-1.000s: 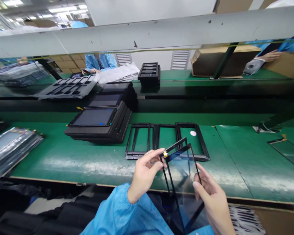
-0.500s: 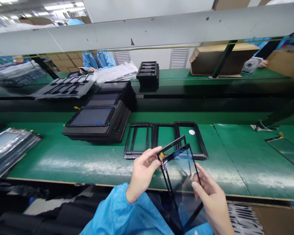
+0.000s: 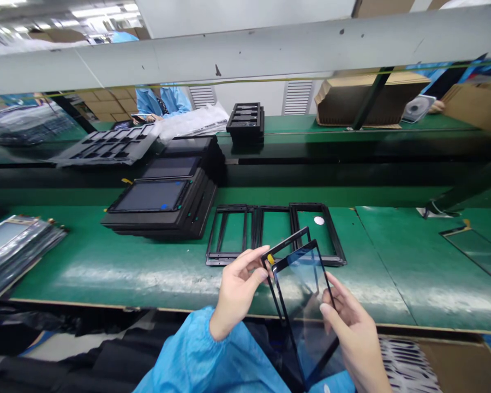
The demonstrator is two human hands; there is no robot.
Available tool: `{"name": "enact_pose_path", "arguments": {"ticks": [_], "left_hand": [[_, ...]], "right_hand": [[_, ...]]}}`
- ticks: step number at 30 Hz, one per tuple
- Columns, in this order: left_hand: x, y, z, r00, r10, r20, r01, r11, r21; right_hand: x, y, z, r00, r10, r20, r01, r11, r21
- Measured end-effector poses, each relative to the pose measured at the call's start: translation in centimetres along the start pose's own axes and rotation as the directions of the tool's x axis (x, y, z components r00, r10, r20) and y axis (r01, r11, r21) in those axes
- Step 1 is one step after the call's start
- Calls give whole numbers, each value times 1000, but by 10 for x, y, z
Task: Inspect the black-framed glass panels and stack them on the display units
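My left hand [image 3: 239,289] pinches the upper left corner of a thin black frame [image 3: 288,241], beside a small yellow tab [image 3: 270,259]. In front of that frame, my right hand [image 3: 349,325] grips the right edge of a clear glass panel [image 3: 305,305] with a black border. Panel and frame overlap, both tilted, with the frame showing behind and to the left. Whether they touch is not clear. Beyond my hands, several black frames [image 3: 254,232] lie side by side, partly overlapping, on the green bench [image 3: 123,273].
Black trays with screens [image 3: 155,195] are stacked left of centre. Wrapped panels [image 3: 18,248] lie at the far left, another glass panel [image 3: 474,251] at the far right. A shelf holds a black tray stack [image 3: 246,121] and cardboard [image 3: 362,98]. Across it, a person [image 3: 163,101] holds something flat.
Both hands keep nearly the same pose and hold. The whole view has shifted slightly, with the bench items now a little further left.
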State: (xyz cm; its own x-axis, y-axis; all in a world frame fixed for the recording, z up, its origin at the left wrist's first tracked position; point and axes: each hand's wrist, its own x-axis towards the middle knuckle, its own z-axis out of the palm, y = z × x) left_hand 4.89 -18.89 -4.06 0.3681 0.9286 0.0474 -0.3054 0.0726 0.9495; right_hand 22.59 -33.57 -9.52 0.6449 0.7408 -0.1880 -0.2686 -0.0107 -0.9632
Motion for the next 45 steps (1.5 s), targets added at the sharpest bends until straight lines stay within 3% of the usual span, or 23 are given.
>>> {"name": "enact_pose_path", "arguments": {"ticks": [11,16,24,33,45], "left_hand": [[-3,-2,-2,996,-86,30,84,994,67],[-3,-10,-6,986,-161,46,161,987,2],[-1,-13,-10,974,-210,81,214,975,-54],[3,-15,-9,964,-262,43,265,961,-84],[1,-16,-7,960,-281,16,281,958,-57]], "right_hand": [[5,8,-9,998,-43,48,46,998,-54],[4,12,-13,995,-85,52,93,980,-176],[-4,3,-6,998,-62,15,64,969,-237],[-6,0,1,1000,-22,12,25,966,-256],[-8,10,-2,989,-135,61,148,890,-432]]}}
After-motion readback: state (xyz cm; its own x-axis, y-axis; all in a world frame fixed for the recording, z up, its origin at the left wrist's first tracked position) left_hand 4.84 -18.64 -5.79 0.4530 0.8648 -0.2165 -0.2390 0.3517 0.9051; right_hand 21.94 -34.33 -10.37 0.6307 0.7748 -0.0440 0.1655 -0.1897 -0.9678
